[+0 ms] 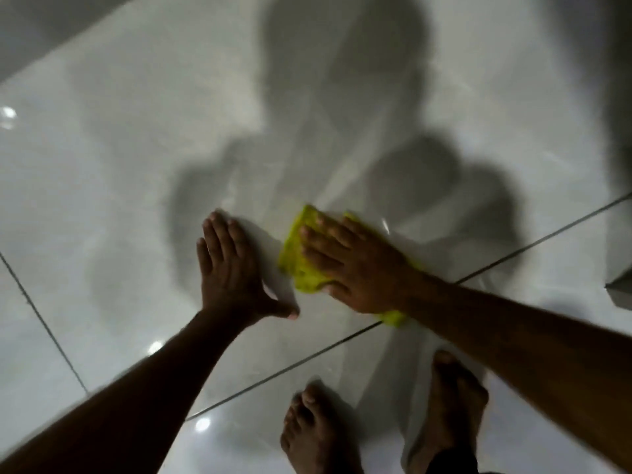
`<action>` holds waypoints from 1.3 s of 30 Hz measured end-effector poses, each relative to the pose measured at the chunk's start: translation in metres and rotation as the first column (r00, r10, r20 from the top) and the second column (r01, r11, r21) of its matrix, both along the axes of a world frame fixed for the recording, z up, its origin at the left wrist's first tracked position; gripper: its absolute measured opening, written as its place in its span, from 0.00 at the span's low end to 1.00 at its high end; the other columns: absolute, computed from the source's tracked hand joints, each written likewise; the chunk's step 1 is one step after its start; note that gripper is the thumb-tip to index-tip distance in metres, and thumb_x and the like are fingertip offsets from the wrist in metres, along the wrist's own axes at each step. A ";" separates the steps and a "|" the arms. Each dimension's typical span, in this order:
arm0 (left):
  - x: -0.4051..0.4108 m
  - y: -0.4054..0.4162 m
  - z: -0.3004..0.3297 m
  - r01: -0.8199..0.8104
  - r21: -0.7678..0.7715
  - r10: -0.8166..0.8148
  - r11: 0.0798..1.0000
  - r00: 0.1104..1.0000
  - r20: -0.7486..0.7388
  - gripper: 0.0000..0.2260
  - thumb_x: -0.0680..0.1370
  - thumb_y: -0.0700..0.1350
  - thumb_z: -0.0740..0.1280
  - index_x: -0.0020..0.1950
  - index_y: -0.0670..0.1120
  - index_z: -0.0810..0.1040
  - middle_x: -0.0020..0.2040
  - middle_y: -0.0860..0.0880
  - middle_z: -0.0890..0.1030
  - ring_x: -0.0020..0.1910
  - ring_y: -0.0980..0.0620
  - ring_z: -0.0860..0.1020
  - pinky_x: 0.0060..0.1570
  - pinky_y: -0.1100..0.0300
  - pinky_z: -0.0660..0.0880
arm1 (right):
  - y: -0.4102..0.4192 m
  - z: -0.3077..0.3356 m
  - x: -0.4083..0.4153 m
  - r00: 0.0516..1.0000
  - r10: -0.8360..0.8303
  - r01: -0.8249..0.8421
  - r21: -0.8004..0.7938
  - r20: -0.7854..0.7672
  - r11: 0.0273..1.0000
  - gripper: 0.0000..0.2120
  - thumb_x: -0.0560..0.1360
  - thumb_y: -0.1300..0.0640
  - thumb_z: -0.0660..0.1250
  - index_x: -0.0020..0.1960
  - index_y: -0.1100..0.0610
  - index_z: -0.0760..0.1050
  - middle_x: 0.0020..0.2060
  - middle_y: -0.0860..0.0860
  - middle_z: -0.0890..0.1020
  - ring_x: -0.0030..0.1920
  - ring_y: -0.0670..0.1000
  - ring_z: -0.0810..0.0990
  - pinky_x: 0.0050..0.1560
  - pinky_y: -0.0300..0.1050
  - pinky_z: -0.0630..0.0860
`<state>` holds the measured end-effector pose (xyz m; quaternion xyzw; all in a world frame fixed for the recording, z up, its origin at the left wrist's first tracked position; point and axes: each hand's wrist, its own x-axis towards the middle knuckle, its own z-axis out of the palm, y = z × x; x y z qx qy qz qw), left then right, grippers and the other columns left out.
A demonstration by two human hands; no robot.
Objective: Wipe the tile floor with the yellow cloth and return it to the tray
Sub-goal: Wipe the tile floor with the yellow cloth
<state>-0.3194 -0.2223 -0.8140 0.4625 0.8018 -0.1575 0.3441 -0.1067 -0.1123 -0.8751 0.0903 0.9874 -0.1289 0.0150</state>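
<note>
The yellow cloth (297,258) lies flat on the glossy white tile floor (119,186) near the middle of the view. My right hand (355,265) presses down on it with fingers spread, covering most of it; yellow shows past the fingertips and under the wrist. My left hand (229,265) rests flat on the bare tile just left of the cloth, fingers apart, holding nothing. No tray is in view.
My two bare feet (386,429) stand on the tile at the bottom. Dark grout lines (533,244) cross the floor diagonally. A grey box-like edge (619,289) sits at the right border. A wall base (51,39) runs along the top left.
</note>
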 end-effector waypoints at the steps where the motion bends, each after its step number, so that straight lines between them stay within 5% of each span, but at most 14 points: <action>1: 0.000 -0.002 0.000 -0.020 0.002 0.020 1.000 1.000 0.013 0.82 0.40 0.78 0.70 0.75 0.35 0.32 0.77 0.32 0.34 0.76 0.35 0.33 0.75 0.39 0.38 | 0.030 -0.001 0.024 0.997 0.071 -0.071 -0.035 0.011 0.997 0.33 0.79 0.41 0.57 0.80 0.53 0.57 0.80 0.56 0.59 0.81 0.61 0.55 0.80 0.62 0.51; 4: 0.004 0.009 -0.001 -0.059 0.011 0.059 0.998 0.998 0.034 0.83 0.38 0.75 0.73 0.75 0.35 0.31 0.77 0.32 0.34 0.76 0.34 0.33 0.75 0.40 0.38 | 0.104 0.002 0.068 0.935 -0.323 0.354 -0.300 0.148 0.886 0.32 0.81 0.43 0.58 0.79 0.56 0.57 0.78 0.59 0.64 0.77 0.63 0.63 0.79 0.66 0.53; 7: 0.003 0.013 0.001 -0.089 0.013 0.088 0.996 0.995 0.041 0.83 0.37 0.72 0.76 0.75 0.35 0.32 0.77 0.31 0.34 0.76 0.32 0.33 0.75 0.39 0.38 | 0.099 -0.001 0.020 0.608 -0.793 0.789 0.078 0.042 0.609 0.29 0.83 0.41 0.51 0.80 0.52 0.53 0.80 0.58 0.60 0.80 0.63 0.57 0.79 0.64 0.55; 9: 0.003 0.007 -0.005 -0.072 0.057 0.069 0.996 0.996 0.047 0.83 0.37 0.73 0.75 0.75 0.36 0.33 0.77 0.32 0.35 0.76 0.33 0.34 0.75 0.39 0.40 | 0.072 0.007 -0.039 0.516 -0.856 0.855 0.058 -0.006 0.515 0.30 0.81 0.41 0.52 0.79 0.52 0.57 0.79 0.58 0.61 0.79 0.64 0.58 0.77 0.65 0.57; 14: -0.008 -0.007 -0.014 -0.040 0.110 0.037 0.993 0.999 0.031 0.81 0.38 0.78 0.69 0.76 0.35 0.37 0.78 0.32 0.39 0.77 0.34 0.37 0.76 0.41 0.43 | -0.024 -0.005 -0.029 0.955 -0.294 0.295 -0.043 0.030 0.955 0.35 0.77 0.43 0.59 0.80 0.52 0.55 0.81 0.56 0.57 0.80 0.63 0.53 0.78 0.66 0.53; 17: -0.009 -0.010 -0.017 -0.035 0.119 0.032 0.992 0.999 0.029 0.81 0.38 0.80 0.66 0.77 0.38 0.37 0.79 0.34 0.39 0.78 0.36 0.36 0.76 0.42 0.43 | -0.010 0.000 0.066 0.989 0.133 -0.119 -0.179 0.064 0.977 0.28 0.80 0.45 0.57 0.79 0.51 0.60 0.81 0.53 0.58 0.80 0.61 0.56 0.79 0.64 0.54; 20: -0.006 -0.009 -0.019 -0.049 0.131 0.045 0.990 0.999 0.027 0.81 0.37 0.80 0.66 0.76 0.40 0.35 0.79 0.35 0.38 0.77 0.36 0.36 0.75 0.42 0.42 | 0.074 -0.013 0.108 0.982 -0.148 0.175 -0.278 0.113 0.945 0.19 0.82 0.46 0.59 0.66 0.55 0.75 0.72 0.54 0.73 0.72 0.64 0.71 0.68 0.70 0.69; 22: -0.005 -0.007 -0.020 -0.054 0.150 0.051 0.987 0.998 0.027 0.81 0.37 0.80 0.67 0.76 0.40 0.36 0.78 0.34 0.38 0.77 0.36 0.36 0.74 0.41 0.41 | 0.106 -0.013 0.075 0.707 -0.670 0.690 -0.015 0.227 0.724 0.30 0.81 0.38 0.51 0.76 0.53 0.61 0.77 0.60 0.64 0.76 0.67 0.63 0.70 0.75 0.65; 24: -0.002 -0.007 -0.020 -0.042 0.155 0.040 0.987 0.999 0.014 0.81 0.38 0.79 0.69 0.76 0.39 0.37 0.78 0.32 0.39 0.77 0.34 0.37 0.74 0.41 0.41 | 0.088 -0.010 0.012 0.499 -0.858 0.853 0.103 0.118 0.511 0.34 0.79 0.37 0.53 0.78 0.54 0.57 0.78 0.62 0.62 0.77 0.68 0.61 0.74 0.73 0.60; 29: -0.003 -0.006 -0.015 -0.034 0.145 0.035 0.989 0.999 -0.001 0.81 0.39 0.78 0.70 0.76 0.36 0.37 0.78 0.32 0.39 0.77 0.34 0.37 0.75 0.42 0.42 | -0.018 0.007 -0.039 0.917 -0.379 0.384 -0.015 0.121 0.923 0.35 0.77 0.39 0.57 0.79 0.54 0.57 0.80 0.57 0.59 0.80 0.64 0.56 0.77 0.66 0.55; 33: 0.002 -0.001 -0.006 -0.039 0.106 0.041 0.994 0.999 -0.013 0.81 0.39 0.75 0.74 0.76 0.36 0.37 0.78 0.32 0.38 0.78 0.35 0.37 0.76 0.41 0.42 | -0.007 0.022 0.018 0.975 0.016 -0.014 -0.009 0.224 1.000 0.37 0.76 0.37 0.58 0.80 0.54 0.57 0.81 0.56 0.57 0.81 0.62 0.54 0.79 0.64 0.55; 35: 0.008 0.003 0.001 -0.037 0.087 0.040 0.996 0.999 -0.030 0.80 0.40 0.72 0.76 0.76 0.35 0.37 0.78 0.32 0.40 0.78 0.35 0.38 0.76 0.41 0.41 | -0.005 0.033 0.038 0.964 -0.048 0.059 -0.034 0.262 0.998 0.38 0.76 0.37 0.59 0.80 0.55 0.56 0.80 0.58 0.58 0.80 0.62 0.55 0.79 0.64 0.55; 37: 0.017 0.006 0.006 0.009 0.098 -0.004 0.995 0.999 -0.052 0.78 0.44 0.69 0.79 0.76 0.34 0.38 0.78 0.31 0.42 0.78 0.35 0.40 0.75 0.42 0.40 | -0.025 0.048 0.055 0.848 -0.433 0.462 -0.026 0.304 0.886 0.37 0.77 0.40 0.61 0.79 0.59 0.57 0.79 0.62 0.61 0.79 0.65 0.59 0.77 0.65 0.60; 39: 0.028 0.005 0.010 0.097 0.121 -0.089 0.988 0.994 -0.067 0.73 0.50 0.65 0.80 0.77 0.34 0.40 0.79 0.32 0.45 0.79 0.35 0.43 0.76 0.43 0.41 | -0.056 0.062 0.063 0.424 -0.821 0.887 0.007 0.383 0.461 0.38 0.77 0.45 0.66 0.78 0.63 0.57 0.75 0.66 0.64 0.75 0.68 0.64 0.74 0.63 0.64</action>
